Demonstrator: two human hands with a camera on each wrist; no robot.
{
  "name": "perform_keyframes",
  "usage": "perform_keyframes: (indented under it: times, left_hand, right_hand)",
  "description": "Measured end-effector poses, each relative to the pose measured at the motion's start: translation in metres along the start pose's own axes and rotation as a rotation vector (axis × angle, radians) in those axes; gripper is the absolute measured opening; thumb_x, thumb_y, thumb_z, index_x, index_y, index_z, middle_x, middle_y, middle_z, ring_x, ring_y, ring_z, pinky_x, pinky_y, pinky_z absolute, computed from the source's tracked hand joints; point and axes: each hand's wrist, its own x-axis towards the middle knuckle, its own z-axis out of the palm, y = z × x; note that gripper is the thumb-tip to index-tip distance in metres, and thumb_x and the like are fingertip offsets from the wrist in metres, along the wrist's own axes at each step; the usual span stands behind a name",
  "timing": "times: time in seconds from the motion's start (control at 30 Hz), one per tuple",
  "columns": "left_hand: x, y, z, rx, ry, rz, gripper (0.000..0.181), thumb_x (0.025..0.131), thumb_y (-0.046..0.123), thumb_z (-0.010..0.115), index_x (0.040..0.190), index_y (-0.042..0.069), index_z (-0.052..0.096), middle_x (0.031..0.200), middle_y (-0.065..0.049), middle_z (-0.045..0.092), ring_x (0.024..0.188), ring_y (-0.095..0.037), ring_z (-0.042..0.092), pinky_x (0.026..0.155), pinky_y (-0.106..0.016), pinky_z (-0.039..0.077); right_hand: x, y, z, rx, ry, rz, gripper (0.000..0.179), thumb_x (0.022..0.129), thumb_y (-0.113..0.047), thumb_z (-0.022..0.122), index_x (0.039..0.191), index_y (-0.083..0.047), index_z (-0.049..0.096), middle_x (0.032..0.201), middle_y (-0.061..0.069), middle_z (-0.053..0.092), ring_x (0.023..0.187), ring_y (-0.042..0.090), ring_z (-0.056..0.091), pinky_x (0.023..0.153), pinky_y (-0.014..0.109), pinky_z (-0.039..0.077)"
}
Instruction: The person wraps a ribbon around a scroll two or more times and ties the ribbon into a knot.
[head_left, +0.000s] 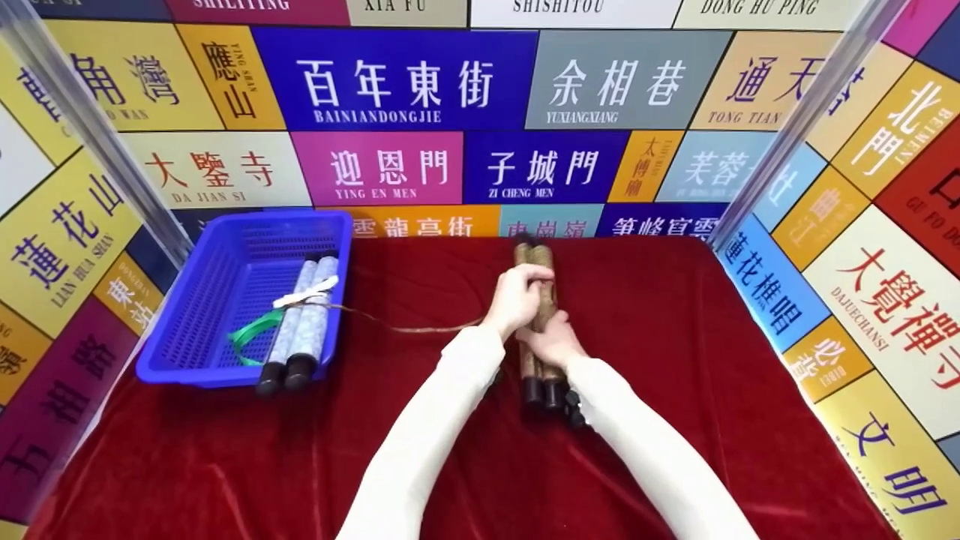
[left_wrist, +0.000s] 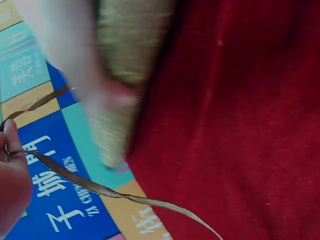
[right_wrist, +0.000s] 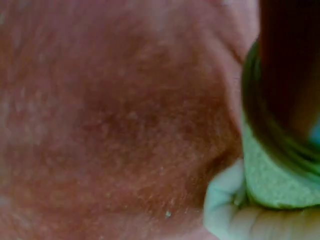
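Observation:
Two gold-brown scrolls (head_left: 529, 364) with black end knobs lie side by side on the red cloth, pointing away from me. My right hand (head_left: 553, 339) grips them around the middle, and in the right wrist view its curled fingers (right_wrist: 225, 200) lie against the roll with bands of cord (right_wrist: 280, 145) wound round it. Above it, my left hand (head_left: 516, 300) pinches a thin brown ribbon (left_wrist: 95, 187) between thumb and finger. This ribbon's loose length trails left across the cloth toward the basket. My hands hide the middle of the scrolls.
A blue plastic basket (head_left: 169, 330) stands at the left. Two pale blue scrolls (head_left: 309, 330) with black ends lean over its near right rim, with a white strip (head_left: 307, 292) and a green ribbon (head_left: 255, 330) on them. Panels with printed signs (head_left: 397, 79) enclose the back and sides.

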Motion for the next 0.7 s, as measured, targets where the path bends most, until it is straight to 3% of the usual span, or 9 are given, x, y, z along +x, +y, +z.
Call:
perform_keyframes:
  times: [0.1,0.23,0.4,0.6,0.7]
  left_hand:
    - [-0.002,-0.011,0.0,0.031,0.038,-0.014,0.028,0.093,-0.007,0.055,0.11,0.002,0.076,0.112,-0.011,0.076,0.113,-0.024,0.069,0.101,-0.029,0.051]
    - [-0.006,-0.024,0.001,0.031,0.03,-0.053,0.029,0.093,-0.007,0.054,0.112,0.0,0.075,0.108,-0.013,0.076,0.108,-0.025,0.071,0.1,-0.031,0.053]
    - [-0.011,-0.032,0.005,0.045,-0.018,-0.073,0.03,0.092,-0.009,0.053,0.11,0.0,0.075,0.104,-0.013,0.077,0.108,-0.025,0.071,0.1,-0.032,0.053]
    - [-0.014,-0.037,0.01,0.064,-0.116,-0.083,0.028,0.093,-0.006,0.053,0.113,-0.001,0.073,0.112,-0.014,0.076,0.115,-0.025,0.068,0.103,-0.033,0.051]
    - [-0.016,-0.041,0.008,0.135,-0.17,-0.121,0.03,0.092,-0.003,0.055,0.117,0.001,0.072,0.119,-0.014,0.073,0.119,-0.026,0.066,0.104,-0.035,0.05]
  right_hand:
    - [0.001,0.005,-0.01,0.047,0.076,0.031,0.09,0.083,-0.042,0.068,0.139,0.015,0.025,0.132,0.038,0.05,0.124,0.045,0.054,0.109,0.047,0.043]
    - [0.003,0.009,-0.02,0.066,0.145,0.06,0.089,0.083,-0.04,0.068,0.141,0.012,0.024,0.133,0.036,0.048,0.128,0.044,0.051,0.112,0.046,0.041]
    - [0.006,0.014,-0.03,0.073,0.202,0.09,0.09,0.081,-0.041,0.068,0.141,0.01,0.025,0.131,0.035,0.05,0.125,0.043,0.053,0.11,0.046,0.042]
    - [0.008,0.024,-0.037,0.069,0.241,0.131,0.09,0.08,-0.043,0.067,0.141,0.008,0.025,0.131,0.034,0.049,0.124,0.044,0.053,0.11,0.047,0.042]
    - [0.008,0.028,-0.037,0.058,0.238,0.136,0.092,0.079,-0.043,0.067,0.143,0.008,0.024,0.133,0.034,0.048,0.125,0.044,0.052,0.11,0.048,0.042]
